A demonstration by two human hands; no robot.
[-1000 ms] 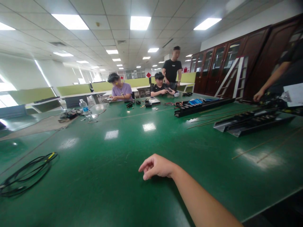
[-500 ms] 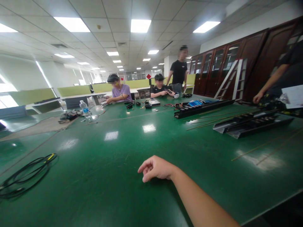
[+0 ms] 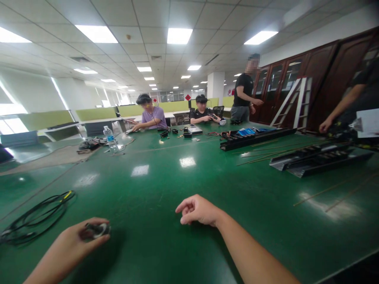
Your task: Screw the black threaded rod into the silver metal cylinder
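My left hand (image 3: 75,238) is at the lower left, just above the green table (image 3: 148,236). Its thumb and fingers grip a small round black-and-silver part (image 3: 100,229) by the edges; what kind of part it is, I cannot make out. My right hand (image 3: 198,211) rests on the table near the middle, fingers loosely bent and thumb apart from them, with nothing seen in it. Left of my left hand lies a coiled black cable (image 3: 38,215) with a yellow tag.
Black metal channels (image 3: 319,159) and thin rods (image 3: 266,156) lie on the right. Another channel (image 3: 257,139) carries blue packets. A water bottle (image 3: 109,136) stands at the far left. Two people (image 3: 152,116) sit across the table; others stand at the right, near a ladder (image 3: 302,102).
My left hand has come into view from the lower left, holding the small round part. My right hand has stayed in place on the table. The standing person at the back has moved right.
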